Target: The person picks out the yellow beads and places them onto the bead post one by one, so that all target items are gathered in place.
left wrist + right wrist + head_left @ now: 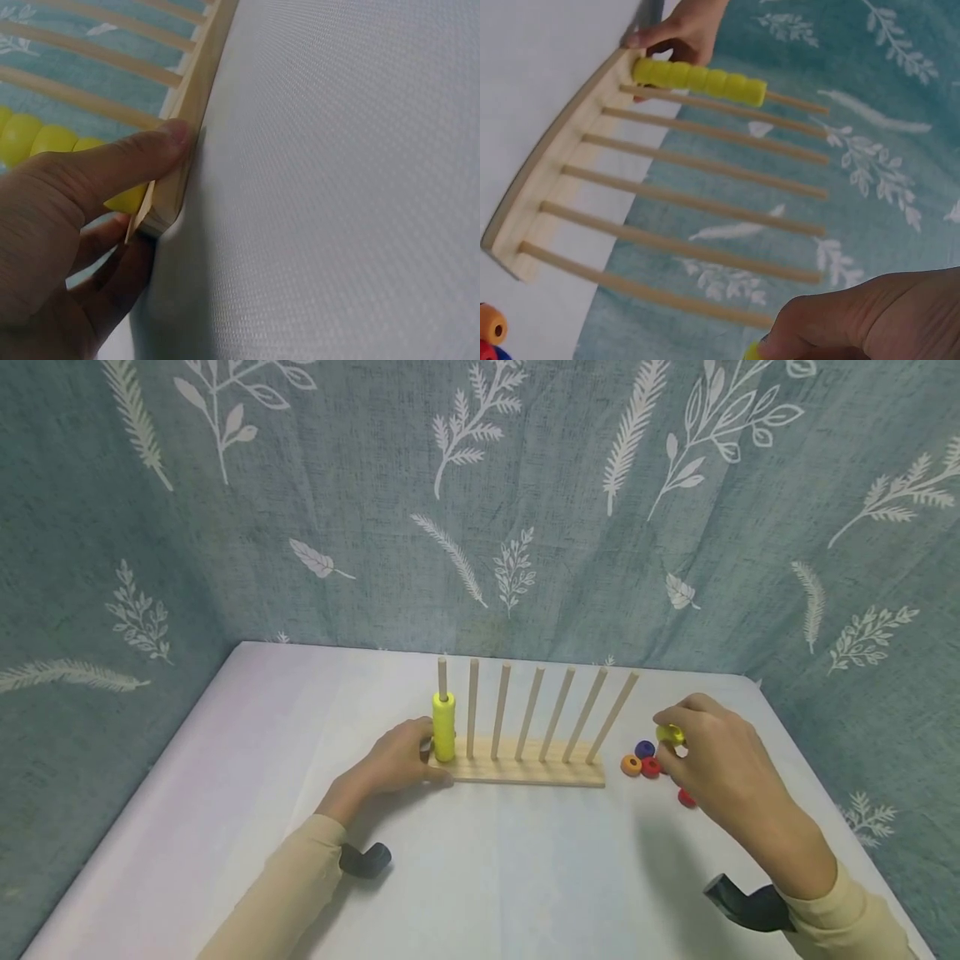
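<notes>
A wooden peg rack point(525, 772) with a row of upright dowels stands on the table. Several yellow beads point(444, 727) are stacked on its leftmost dowel, whose tip pokes out above them. My left hand point(397, 756) grips the left end of the base, thumb along the front edge point(161, 146) and fingers behind. Over to the right, my right hand point(716, 760) pinches a yellow bead point(670, 735) between thumb and fingers, above the table. In the right wrist view only a sliver of that bead point(752, 350) shows beside the hand.
Loose beads lie right of the rack: an orange bead point(632, 766), a blue bead point(644, 749) and red ones point(650, 767), one red bead point(687, 797) nearer me, partly behind the right hand. A leaf-patterned curtain point(480, 527) encloses the white table point(480, 877) at back and sides.
</notes>
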`<state>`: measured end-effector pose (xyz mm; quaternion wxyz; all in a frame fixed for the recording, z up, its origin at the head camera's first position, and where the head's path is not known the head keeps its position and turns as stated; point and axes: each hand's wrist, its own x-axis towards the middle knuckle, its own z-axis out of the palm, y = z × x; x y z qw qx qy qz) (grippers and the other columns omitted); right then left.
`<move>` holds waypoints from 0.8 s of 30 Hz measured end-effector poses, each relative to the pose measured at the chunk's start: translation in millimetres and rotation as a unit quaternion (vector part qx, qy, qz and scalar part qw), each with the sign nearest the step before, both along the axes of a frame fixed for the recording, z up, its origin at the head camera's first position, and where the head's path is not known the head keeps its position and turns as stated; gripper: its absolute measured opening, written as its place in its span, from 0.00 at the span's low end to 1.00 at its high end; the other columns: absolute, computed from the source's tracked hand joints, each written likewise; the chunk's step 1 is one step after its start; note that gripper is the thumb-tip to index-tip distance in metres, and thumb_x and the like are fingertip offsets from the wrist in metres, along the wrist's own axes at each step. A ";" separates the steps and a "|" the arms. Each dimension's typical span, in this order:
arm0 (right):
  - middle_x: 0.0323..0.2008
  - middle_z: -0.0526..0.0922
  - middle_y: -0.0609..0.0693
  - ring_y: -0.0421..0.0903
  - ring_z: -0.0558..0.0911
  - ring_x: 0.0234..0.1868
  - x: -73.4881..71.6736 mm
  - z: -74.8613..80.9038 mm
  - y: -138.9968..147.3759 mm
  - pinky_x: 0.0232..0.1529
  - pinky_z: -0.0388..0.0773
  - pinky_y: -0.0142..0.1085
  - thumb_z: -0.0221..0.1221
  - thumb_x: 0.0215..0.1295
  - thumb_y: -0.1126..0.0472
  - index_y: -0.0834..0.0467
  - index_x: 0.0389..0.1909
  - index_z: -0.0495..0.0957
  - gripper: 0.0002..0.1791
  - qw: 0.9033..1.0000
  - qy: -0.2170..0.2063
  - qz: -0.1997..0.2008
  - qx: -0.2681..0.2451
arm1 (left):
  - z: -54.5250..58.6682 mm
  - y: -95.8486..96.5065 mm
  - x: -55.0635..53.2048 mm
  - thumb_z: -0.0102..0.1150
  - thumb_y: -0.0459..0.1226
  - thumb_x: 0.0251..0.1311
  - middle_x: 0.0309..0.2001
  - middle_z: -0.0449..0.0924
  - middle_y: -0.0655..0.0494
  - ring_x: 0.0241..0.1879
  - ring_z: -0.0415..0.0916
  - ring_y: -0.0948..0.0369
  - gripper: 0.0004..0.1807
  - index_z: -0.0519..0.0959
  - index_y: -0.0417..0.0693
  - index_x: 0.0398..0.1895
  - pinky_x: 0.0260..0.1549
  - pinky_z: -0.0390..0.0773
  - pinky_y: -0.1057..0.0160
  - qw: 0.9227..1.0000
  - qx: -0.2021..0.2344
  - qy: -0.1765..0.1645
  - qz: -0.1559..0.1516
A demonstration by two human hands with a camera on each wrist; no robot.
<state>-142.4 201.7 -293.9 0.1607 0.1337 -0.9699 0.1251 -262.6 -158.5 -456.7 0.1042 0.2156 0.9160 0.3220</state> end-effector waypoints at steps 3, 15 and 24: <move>0.36 0.82 0.59 0.52 0.81 0.31 0.9 3.6 -5.7 0.28 0.80 0.45 0.70 0.47 0.75 0.69 0.39 0.85 0.15 1.000 0.011 0.012 0.002 | 0.7 -0.7 -0.5 0.82 0.47 0.39 0.38 0.75 0.60 0.39 0.71 0.58 0.28 0.80 0.53 0.44 0.45 0.74 0.54 1.000 0.004 0.007 -0.006; 0.37 0.82 0.56 0.49 0.80 0.30 -4.3 19.6 -33.0 0.26 0.75 0.40 0.66 0.51 0.75 0.65 0.39 0.85 0.13 0.998 0.030 0.047 0.011 | 1.4 -2.5 -2.1 0.82 0.47 0.39 0.39 0.76 0.62 0.42 0.72 0.58 0.29 0.81 0.53 0.46 0.49 0.74 0.53 1.000 0.005 0.013 -0.006; 0.35 0.81 0.55 0.49 0.79 0.31 -9.5 27.5 -45.7 0.26 0.75 0.41 0.64 0.49 0.77 0.65 0.38 0.85 0.14 0.995 0.048 0.086 0.007 | -1.7 -2.3 -1.0 0.83 0.48 0.39 0.40 0.76 0.61 0.42 0.72 0.58 0.28 0.81 0.53 0.45 0.49 0.74 0.52 1.000 0.012 0.012 -0.012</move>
